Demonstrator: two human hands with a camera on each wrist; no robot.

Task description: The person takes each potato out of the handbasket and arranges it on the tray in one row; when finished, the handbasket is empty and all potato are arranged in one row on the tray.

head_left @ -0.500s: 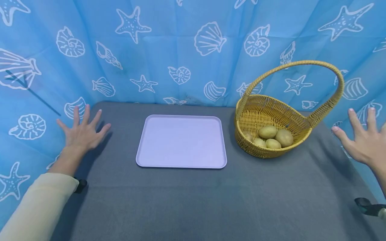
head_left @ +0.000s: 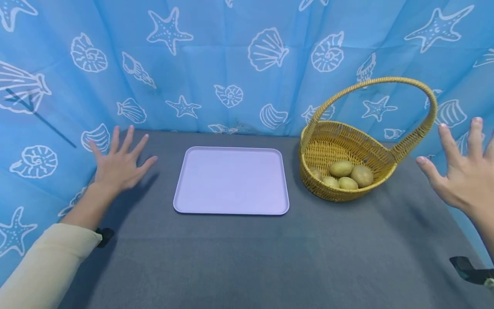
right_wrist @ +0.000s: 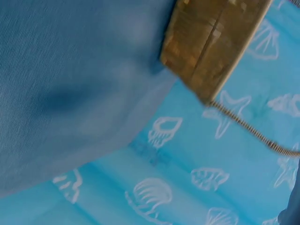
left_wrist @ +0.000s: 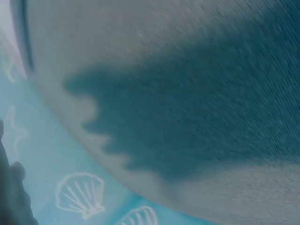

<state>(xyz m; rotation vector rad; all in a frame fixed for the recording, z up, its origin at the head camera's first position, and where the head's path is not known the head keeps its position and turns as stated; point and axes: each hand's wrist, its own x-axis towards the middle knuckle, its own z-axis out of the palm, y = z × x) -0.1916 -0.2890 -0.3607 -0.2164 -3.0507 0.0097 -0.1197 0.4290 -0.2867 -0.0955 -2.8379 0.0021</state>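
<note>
Since half a second ago, my left hand (head_left: 117, 167) has come a little inward, and my right hand (head_left: 468, 178) also slightly. Both are spread wide, the visible fingers apart, and they hold nothing. The lilac tray (head_left: 231, 180) lies to the right of my left hand, apart from it. The wicker basket (head_left: 328, 195) stands to the left of my right hand — near, but not gripped. Inside it, the potatoes (head_left: 341, 168) lie as before. So, I judge, only my hands have shifted — the handling is not yet begun.
</note>
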